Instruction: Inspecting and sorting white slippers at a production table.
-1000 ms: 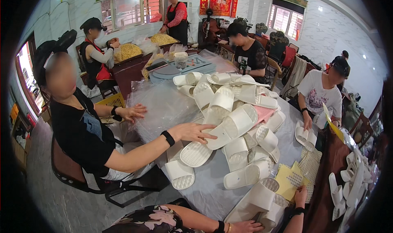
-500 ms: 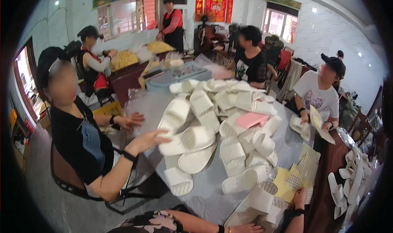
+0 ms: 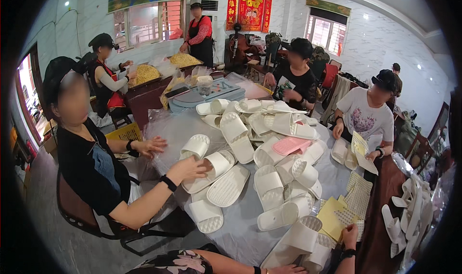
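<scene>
At the lower edge my left hand (image 3: 288, 269) holds the near end of a white slipper (image 3: 299, 238), its fingers partly cut off by the picture's edge. A second white slipper (image 3: 318, 254) leans beside it. To the right, my right hand (image 3: 350, 236) is closed at the edge of a sheet of small stickers (image 3: 347, 217), fingertips pressed together. Yellow backing paper (image 3: 330, 218) lies under and beside that sheet. Ahead, several white slippers (image 3: 237, 138) form a loose heap, with a pink slipper (image 3: 287, 145) among them.
A co-worker's hand (image 3: 191, 169) touches the slippers at left. Across the table, another person (image 3: 368, 113) handles slippers and a sticker sheet (image 3: 361, 153). More slippers (image 3: 409, 216) are at far right. A blue-grey tray (image 3: 185, 101) stands behind the heap.
The left co-worker's hand has moved right onto a slipper, which has shifted and turned. The person at right has lowered the slippers and sheet toward the table. My hands stay nearly in place.
</scene>
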`<state>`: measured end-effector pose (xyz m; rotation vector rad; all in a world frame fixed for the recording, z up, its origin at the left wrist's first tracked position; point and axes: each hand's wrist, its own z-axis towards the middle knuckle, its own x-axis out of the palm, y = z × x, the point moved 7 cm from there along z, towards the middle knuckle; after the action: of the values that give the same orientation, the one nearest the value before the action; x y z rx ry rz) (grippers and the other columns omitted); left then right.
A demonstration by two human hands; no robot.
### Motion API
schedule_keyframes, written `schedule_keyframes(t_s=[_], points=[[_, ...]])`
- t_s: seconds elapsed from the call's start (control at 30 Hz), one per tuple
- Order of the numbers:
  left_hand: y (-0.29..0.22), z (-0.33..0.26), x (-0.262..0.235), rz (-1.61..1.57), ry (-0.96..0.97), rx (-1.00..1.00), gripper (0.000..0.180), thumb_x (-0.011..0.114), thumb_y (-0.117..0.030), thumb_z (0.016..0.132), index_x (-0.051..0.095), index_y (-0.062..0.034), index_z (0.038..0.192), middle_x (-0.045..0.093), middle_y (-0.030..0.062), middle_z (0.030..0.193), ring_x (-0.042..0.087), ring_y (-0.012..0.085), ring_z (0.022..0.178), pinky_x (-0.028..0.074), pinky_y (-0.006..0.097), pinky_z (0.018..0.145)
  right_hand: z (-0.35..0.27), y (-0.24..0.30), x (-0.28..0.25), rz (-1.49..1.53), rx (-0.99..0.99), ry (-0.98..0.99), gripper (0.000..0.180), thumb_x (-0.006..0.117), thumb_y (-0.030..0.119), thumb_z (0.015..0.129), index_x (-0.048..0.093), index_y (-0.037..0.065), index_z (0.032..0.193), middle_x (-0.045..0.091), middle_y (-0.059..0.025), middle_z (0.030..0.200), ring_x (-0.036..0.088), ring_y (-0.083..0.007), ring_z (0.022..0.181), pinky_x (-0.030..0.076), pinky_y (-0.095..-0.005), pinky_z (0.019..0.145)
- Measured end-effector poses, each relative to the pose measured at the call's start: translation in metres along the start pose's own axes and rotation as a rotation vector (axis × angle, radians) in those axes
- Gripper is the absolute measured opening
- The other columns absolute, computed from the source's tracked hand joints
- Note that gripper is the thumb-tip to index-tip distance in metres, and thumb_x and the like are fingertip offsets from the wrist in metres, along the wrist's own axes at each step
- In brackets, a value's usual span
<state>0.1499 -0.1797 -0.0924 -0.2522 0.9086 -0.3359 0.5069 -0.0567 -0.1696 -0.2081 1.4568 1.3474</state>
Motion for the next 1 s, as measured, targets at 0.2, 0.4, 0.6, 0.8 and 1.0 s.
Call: schedule_keyframes(t_s=[0.2,0.4,0.6,0.8,1.0], points=[[0.002,-0.001,-0.005,-0.029,-0.051,-0.008,0.029,0.06,-0.028,0.083,0.064,-0.0062,0.103,0.057,0.009,0.096,0.052,0.0252,0.091,0.044,0.037,0.069,-0.018,0.004,-0.03,0.14,0.038,-0.079,0.016,0.063,0.001,0.075,0.048,-0.002,0.079,0.05,-0.0111,0.075,0.049,-0.0223,0.07,0.044,-0.0345,0.07],[0.005,-0.003,0.005,-0.01,-0.025,0.0,0.029,0.06,-0.028,0.081,0.063,-0.0064,0.1,0.057,0.0098,0.095,0.052,0.0254,0.087,0.042,0.037,0.067,-0.03,-0.01,-0.037,0.208,0.086,-0.086,0.015,0.062,0.0,0.076,0.047,-0.001,0.078,0.048,-0.0067,0.072,0.049,-0.018,0.068,0.044,-0.0319,0.066],[0.022,-0.007,0.03,0.02,0.057,-0.077,0.04,0.06,-0.022,0.08,0.059,-0.0013,0.114,0.057,0.0145,0.115,0.054,0.0297,0.108,0.046,0.041,0.086,-0.05,0.044,-0.042,0.455,0.153,-0.001,0.011,0.06,0.005,0.083,0.051,0.001,0.078,0.05,-0.004,0.068,0.047,-0.011,0.06,0.04,-0.0266,0.055],[0.017,-0.012,0.032,-0.168,-0.014,-0.058,0.043,0.064,-0.015,0.072,0.061,0.0035,0.112,0.062,0.0169,0.118,0.059,0.0306,0.111,0.049,0.04,0.094,-0.128,0.084,-0.071,0.559,0.243,0.111,0.012,0.059,0.012,0.091,0.056,0.006,0.081,0.048,0.0042,0.067,0.044,-0.0064,0.058,0.033,-0.0234,0.053],[0.018,-0.007,0.023,-0.038,0.136,-0.062,0.041,0.066,-0.019,0.074,0.064,-0.0082,0.114,0.059,0.0137,0.117,0.057,0.0299,0.108,0.05,0.038,0.084,-0.212,0.099,-0.07,0.565,0.498,0.372,0.008,0.063,0.011,0.088,0.062,0.002,0.087,0.056,0.0057,0.075,0.048,-0.0042,0.068,0.039,-0.0212,0.058]])
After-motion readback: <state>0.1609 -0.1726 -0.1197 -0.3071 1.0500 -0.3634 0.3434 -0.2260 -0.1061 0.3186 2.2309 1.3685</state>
